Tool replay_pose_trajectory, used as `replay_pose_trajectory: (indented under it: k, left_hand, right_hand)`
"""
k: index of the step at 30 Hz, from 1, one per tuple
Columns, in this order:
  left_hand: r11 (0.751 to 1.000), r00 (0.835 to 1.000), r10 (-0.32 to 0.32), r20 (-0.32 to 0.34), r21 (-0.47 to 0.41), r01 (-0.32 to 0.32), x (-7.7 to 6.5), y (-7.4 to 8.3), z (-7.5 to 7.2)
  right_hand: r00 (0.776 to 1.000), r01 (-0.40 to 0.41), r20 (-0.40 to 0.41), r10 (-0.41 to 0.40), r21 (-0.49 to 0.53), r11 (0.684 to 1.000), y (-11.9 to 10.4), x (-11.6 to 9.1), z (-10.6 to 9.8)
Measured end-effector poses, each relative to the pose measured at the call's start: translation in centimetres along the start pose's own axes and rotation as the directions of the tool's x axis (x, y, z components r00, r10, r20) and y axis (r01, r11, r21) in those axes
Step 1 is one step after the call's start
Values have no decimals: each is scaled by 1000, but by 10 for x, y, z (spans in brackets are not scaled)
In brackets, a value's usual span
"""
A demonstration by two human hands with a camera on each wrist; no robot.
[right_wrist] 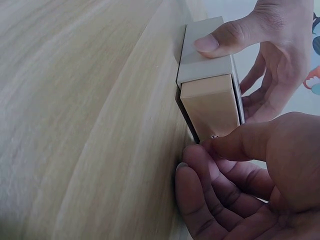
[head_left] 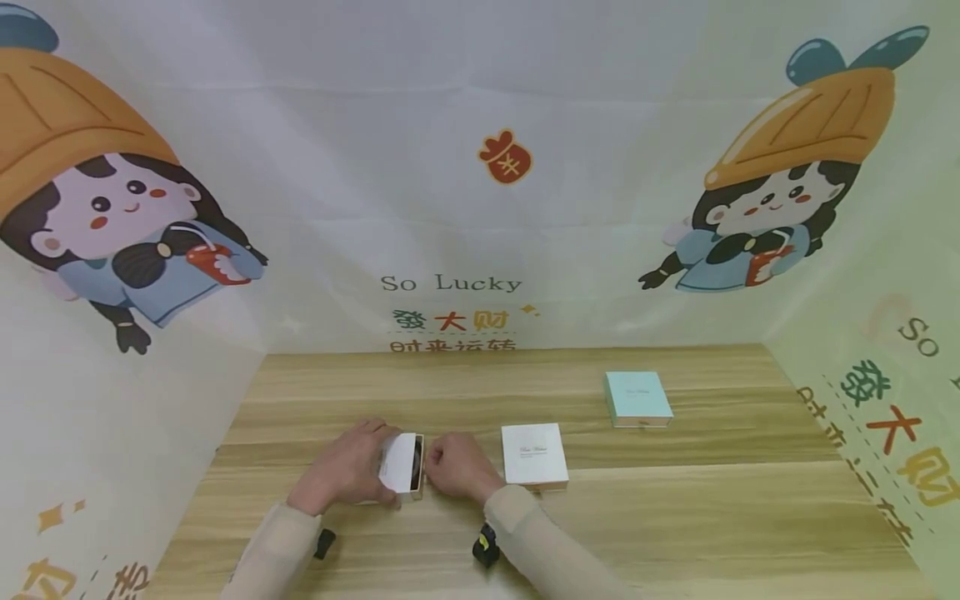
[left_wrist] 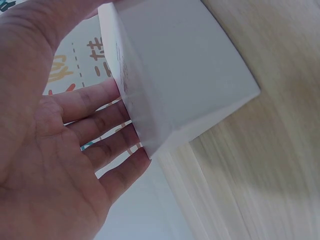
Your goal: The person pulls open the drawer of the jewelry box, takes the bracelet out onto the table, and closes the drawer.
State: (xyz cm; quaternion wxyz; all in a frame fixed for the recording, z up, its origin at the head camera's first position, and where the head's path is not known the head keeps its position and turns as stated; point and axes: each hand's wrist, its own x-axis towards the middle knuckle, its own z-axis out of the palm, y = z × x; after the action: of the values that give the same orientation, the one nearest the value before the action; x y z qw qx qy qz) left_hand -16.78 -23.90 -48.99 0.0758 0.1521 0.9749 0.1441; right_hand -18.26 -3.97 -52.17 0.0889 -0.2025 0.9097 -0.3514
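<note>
My left hand (head_left: pixel 348 467) grips the outer sleeve of a small white drawer box (head_left: pixel 396 462) on the table, thumb on the near side and fingers on the far side. The box's inner drawer (right_wrist: pixel 210 105), with a tan front, sticks out slightly on the right, and a dark strip of its inside shows in the head view. At the drawer's front edge my right hand (head_left: pixel 461 467) pinches with thumb and forefinger. The pinched part is hidden by the fingertips. In the left wrist view the white sleeve (left_wrist: pixel 185 65) lies against the fingers.
A second white box (head_left: pixel 535 454) with small print sits right of my right hand, close to the wrist. Farther back on the right is a mint-green box (head_left: pixel 639 398). Printed cloth walls (head_left: pixel 465 208) border the wooden table (head_left: pixel 705 508) at the back and sides.
</note>
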Motion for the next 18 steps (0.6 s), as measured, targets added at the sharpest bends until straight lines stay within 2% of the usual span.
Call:
replay_pose_trajectory:
  k: [18]
  left_hand:
    - [1000,1000,-7,-3,0,7,0,0,0]
  right_hand:
    - [999,-37,32,39,-76,996,5,-7,-16]
